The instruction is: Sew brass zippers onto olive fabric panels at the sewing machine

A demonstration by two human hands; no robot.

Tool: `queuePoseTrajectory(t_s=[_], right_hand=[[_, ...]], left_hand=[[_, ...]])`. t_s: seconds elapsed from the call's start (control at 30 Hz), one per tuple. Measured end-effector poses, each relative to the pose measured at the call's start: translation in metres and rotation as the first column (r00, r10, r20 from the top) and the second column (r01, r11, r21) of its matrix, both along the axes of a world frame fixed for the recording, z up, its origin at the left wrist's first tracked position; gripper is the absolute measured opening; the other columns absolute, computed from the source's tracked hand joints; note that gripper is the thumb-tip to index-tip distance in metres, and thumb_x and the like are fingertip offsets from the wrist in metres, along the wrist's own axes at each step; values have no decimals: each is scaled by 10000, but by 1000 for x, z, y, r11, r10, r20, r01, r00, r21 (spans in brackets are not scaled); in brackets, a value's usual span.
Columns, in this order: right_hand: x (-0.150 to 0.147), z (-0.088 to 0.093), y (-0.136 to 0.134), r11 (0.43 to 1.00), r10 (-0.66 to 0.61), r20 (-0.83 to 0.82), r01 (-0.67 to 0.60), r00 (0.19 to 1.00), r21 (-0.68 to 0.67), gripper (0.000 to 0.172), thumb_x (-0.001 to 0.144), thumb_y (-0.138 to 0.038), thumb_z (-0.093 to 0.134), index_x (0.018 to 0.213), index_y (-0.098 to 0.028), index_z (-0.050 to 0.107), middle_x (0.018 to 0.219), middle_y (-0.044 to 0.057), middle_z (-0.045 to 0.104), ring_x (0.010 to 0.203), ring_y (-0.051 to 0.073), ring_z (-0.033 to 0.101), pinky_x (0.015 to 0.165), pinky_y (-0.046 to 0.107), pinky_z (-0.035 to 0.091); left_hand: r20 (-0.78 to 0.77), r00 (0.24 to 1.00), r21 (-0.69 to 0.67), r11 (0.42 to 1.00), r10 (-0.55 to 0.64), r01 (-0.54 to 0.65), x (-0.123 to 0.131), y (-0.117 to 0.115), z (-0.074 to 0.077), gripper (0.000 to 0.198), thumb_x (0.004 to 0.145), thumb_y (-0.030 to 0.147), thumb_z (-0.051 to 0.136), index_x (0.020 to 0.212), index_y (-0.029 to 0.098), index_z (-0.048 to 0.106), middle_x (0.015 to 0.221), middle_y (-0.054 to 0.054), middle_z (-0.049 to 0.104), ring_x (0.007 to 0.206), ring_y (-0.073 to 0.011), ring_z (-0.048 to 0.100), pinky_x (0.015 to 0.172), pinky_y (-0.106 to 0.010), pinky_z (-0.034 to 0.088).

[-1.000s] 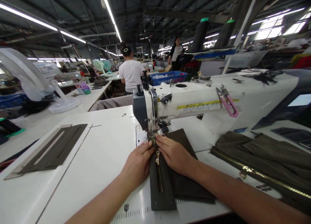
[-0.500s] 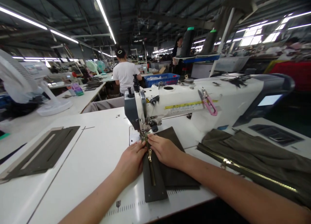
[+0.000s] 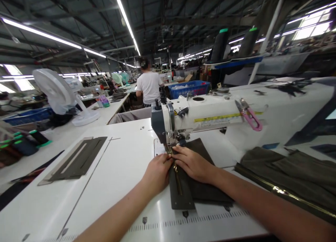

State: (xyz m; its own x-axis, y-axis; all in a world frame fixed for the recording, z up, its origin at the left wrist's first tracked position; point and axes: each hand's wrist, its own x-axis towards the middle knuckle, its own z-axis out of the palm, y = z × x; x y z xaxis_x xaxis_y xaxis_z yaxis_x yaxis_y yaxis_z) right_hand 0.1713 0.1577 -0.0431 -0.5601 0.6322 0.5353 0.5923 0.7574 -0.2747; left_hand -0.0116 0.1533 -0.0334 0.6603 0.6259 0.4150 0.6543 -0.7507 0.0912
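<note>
A dark olive fabric strip with a gold zipper (image 3: 181, 196) lies lengthwise under the needle area of a white sewing machine (image 3: 220, 110). Its brass zipper pull (image 3: 175, 169) shows between my hands. My left hand (image 3: 157, 170) has its fingers bent together, with the tips closed on the strip's left edge just before the presser foot (image 3: 170, 149). Stretched fingers of my right hand (image 3: 193, 163) lie flat on the strip's right side, close to the foot. Beneath my right hand and forearm spreads a larger olive fabric panel (image 3: 203, 152). Both thumbs are mostly hidden.
Flat olive pieces (image 3: 78, 159) lie on the left of the table. Olive fabric with a gold zipper (image 3: 283, 179) is heaped on the right. Pink-handled snips (image 3: 249, 116) hang on the machine. Beyond are a white fan (image 3: 57, 91), a blue crate (image 3: 189, 89) and a person (image 3: 149, 84).
My view has turned left, so the scene sits farther right. The zippered strip has slid a little forward under the machine. Both hands stay on it.
</note>
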Motion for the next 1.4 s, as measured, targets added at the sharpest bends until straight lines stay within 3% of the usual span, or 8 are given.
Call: queuePoseTrajectory(t_s=[0.1, 0.23, 0.33, 0.43, 0.53, 0.7, 0.83, 1.4], right_hand=[[-6, 6, -8, 999, -15, -50, 13, 999, -51, 53, 783, -208, 595, 787, -157, 581, 934, 78, 601, 934, 216, 527, 838, 376, 446], [-10, 13, -24, 981, -152, -34, 146, 988, -125, 119, 767, -119, 587, 693, -171, 509, 736, 21, 548, 741, 175, 502, 686, 323, 445], [-6, 20, -53, 987, -130, -10, 128, 992, -97, 57, 775, -112, 548, 803, -162, 542, 860, 59, 566, 828, 193, 499, 744, 347, 437], [-4, 19, -87, 997, -32, 23, 33, 999, -72, 235, 747, -186, 579, 978, -146, 564, 1032, 99, 567, 966, 223, 487, 851, 375, 416], [-11, 8, -104, 993, -77, 88, 68, 993, 96, 344, 751, -178, 536, 1081, -84, 559, 1095, 141, 577, 1025, 256, 483, 890, 401, 402], [-29, -12, -91, 935, -202, 88, 165, 975, 314, 222, 732, -67, 475, 884, -58, 637, 923, 146, 651, 864, 238, 565, 744, 344, 471], [-35, -13, -84, 929, -183, 20, 166, 983, 332, 236, 720, 3, 432, 773, -97, 640, 854, 113, 668, 771, 200, 581, 700, 303, 482], [-30, -12, -63, 906, -164, -78, 182, 983, 382, 331, 812, -5, 331, 804, -97, 649, 844, 80, 687, 767, 175, 622, 682, 271, 505]], left_hand=[[26, 1000, -6, 1000, -9, 10, -3, -1, 0, 311, 722, 99, 489, 1007, 148, 605, 1055, -121, 614, 944, -240, 595, 849, -404, 507], [43, 998, -21, 998, -56, 57, -8, -15, 0, 325, 716, 73, 474, 992, 167, 618, 1091, -97, 621, 998, -234, 587, 892, -409, 488], [72, 995, -30, 996, -76, 78, -12, -30, -1, 351, 732, 68, 459, 1036, 165, 605, 1123, -94, 614, 1045, -228, 571, 916, -412, 476], [120, 989, -43, 995, -83, 88, -14, -40, -4, 348, 760, 62, 438, 1056, 158, 594, 1139, -95, 609, 1074, -209, 558, 931, -389, 470], [157, 986, -56, 996, -62, 72, -15, -42, -6, 329, 780, 61, 425, 1042, 152, 600, 1131, -95, 614, 1061, -194, 568, 921, -363, 480], [142, 990, -67, 998, 1, 9, -14, -40, -3, 307, 786, 71, 449, 1039, 141, 609, 1127, -100, 614, 1025, -202, 588, 895, -359, 498], [82, 996, -39, 999, -16, 19, -12, -38, 0, 278, 757, 52, 492, 978, 145, 632, 1094, -92, 633, 987, -205, 606, 933, -384, 468], [16, 1000, 34, 999, -23, 23, -9, -14, -2, 269, 720, 48, 518, 955, 136, 618, 1056, -105, 648, 965, -229, 612, 863, -392, 514]])
